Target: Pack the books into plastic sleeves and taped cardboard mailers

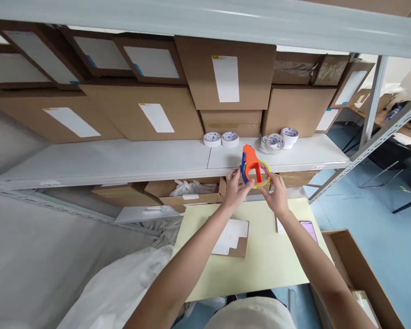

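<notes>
An orange and blue tape dispenser [250, 157] is held up in front of the shelf edge, above the small table. My left hand [236, 188] is closed around its lower left side, by the blue part. On the dispenser's right sits a yellow-rimmed ring [267, 170], which looks like a roll of tape. My right hand [276, 194] pinches the right rim of this ring with thumb and fingers. Whether the ring is fully seated on the dispenser, I cannot tell. Behind my hands, white tape rolls [212, 140] and a clear tape roll [275, 143] rest on the shelf.
Cardboard boxes [226, 77] are stacked along the shelf [140, 157]. The pale yellow table [274, 269] bears a cardboard piece with white paper [240, 250] and a phone [308, 228]. An open carton [366, 269] stands on the floor at right; white sheeting [123, 288] lies at left.
</notes>
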`<action>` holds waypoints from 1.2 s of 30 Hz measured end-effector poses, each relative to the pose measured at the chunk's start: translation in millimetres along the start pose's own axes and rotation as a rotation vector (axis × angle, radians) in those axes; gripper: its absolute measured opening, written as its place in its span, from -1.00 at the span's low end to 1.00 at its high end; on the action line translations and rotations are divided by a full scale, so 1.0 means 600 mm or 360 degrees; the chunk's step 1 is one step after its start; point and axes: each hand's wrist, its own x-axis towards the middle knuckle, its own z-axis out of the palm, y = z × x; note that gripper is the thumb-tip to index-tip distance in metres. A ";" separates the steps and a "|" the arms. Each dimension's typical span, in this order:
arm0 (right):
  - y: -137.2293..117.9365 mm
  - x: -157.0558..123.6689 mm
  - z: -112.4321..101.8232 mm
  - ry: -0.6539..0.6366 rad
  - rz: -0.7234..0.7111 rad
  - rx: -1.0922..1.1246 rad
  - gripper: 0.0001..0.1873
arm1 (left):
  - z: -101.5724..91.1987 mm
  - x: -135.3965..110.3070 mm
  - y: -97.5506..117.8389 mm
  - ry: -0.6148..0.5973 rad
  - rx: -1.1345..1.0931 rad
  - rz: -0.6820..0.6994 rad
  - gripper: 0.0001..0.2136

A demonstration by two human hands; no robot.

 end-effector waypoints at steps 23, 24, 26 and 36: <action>0.099 -0.240 0.051 -0.0496 0.0355 -0.0053 -0.24 | -0.116 -0.111 -0.164 0.0266 0.0752 -0.0044 -0.28; 0.097 -0.306 0.052 -0.0649 0.0481 -0.0019 -0.23 | -0.149 -0.157 -0.195 0.0357 0.0779 -0.0247 -0.28; 0.090 -0.421 0.061 -0.0903 0.0749 0.0068 -0.13 | -0.207 -0.242 -0.255 0.0472 0.0727 -0.0776 -0.28; 0.032 -0.506 0.129 -0.0967 0.1146 0.0379 -0.05 | -0.217 -0.369 -0.302 0.0040 -0.0023 -0.1022 -0.27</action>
